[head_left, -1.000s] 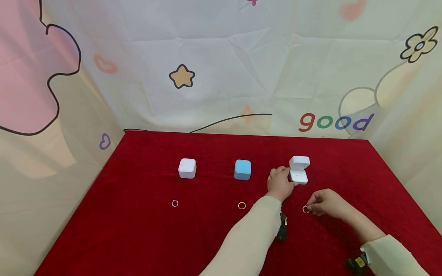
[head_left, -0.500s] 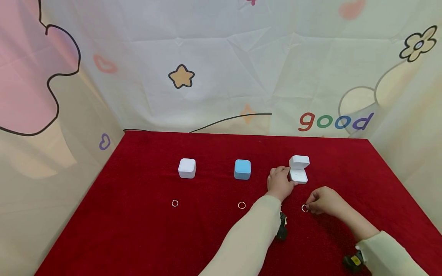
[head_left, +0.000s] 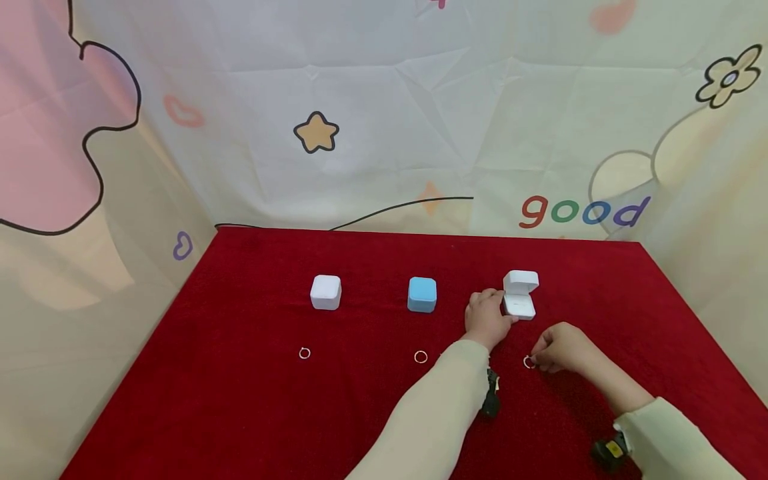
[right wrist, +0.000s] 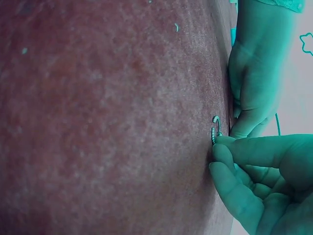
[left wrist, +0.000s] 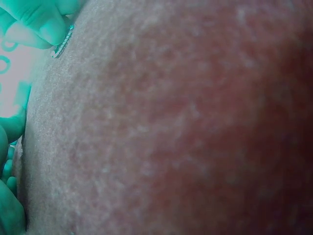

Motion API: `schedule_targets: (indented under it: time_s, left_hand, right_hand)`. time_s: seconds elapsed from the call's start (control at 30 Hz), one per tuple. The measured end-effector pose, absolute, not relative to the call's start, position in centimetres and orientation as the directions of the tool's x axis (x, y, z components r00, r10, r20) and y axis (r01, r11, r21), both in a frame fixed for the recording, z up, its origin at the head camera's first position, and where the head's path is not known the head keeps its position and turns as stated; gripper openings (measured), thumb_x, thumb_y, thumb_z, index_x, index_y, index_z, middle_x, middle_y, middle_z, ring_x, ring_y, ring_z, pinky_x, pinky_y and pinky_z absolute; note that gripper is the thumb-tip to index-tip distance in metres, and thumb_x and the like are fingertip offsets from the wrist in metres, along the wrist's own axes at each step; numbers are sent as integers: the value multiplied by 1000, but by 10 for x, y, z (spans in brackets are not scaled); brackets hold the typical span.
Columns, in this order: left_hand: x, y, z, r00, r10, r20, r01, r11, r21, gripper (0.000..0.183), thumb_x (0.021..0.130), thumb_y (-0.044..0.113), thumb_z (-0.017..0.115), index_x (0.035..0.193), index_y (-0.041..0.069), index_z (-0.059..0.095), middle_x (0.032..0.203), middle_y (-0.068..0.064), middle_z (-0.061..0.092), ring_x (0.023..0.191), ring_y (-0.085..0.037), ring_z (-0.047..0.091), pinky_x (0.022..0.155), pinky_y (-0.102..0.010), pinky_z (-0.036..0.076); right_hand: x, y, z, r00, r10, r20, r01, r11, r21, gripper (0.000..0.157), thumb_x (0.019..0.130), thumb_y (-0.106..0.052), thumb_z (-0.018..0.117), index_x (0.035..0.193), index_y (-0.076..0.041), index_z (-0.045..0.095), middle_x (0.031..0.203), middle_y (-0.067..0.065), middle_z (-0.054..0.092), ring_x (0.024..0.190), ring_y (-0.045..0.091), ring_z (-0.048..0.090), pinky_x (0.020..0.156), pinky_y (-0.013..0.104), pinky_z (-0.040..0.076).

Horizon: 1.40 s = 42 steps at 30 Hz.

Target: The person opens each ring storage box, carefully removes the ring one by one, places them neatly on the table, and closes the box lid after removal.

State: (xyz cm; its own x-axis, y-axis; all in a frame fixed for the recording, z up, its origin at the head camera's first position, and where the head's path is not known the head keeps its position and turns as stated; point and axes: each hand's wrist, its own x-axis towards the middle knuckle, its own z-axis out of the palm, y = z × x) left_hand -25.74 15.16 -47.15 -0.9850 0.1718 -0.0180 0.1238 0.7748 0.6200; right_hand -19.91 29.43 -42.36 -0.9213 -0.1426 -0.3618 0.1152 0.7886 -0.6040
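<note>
At the right side of the table, a small white ring box stands with its lid up, its slotted white insert showing. My left hand holds the box by its left side, thumb at the front corner. In front of the box, my right hand pinches a ring between thumb and fingertips. The right wrist view shows this ring close over the cloth, a row of small stones along its band. In the left wrist view the same ring hangs beneath the right fingertips; the box is mostly hidden there.
A closed white box and a closed blue box stand further left in a row. A silvery ring and a gold-coloured ring lie before them on the red cloth. A printed curtain rises behind.
My right hand has shifted slightly left and away from me with the ring pinched in it. The left hand and the box have stayed in place.
</note>
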Motion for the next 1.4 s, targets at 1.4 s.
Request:
schedule_targets:
  time_s: [1.4]
  left_hand:
    - [-255,151,-469,-985,175,-4,138,787,601,50,93,32,76,139,20,64,141,6,62,123,-11,53,106,-24,44]
  right_hand:
    - [-200,332,-412,-840,-278,-466,194,649,-736,34,101,-18,62,116,13,65,103,4,74,94,18,71,83,41,63]
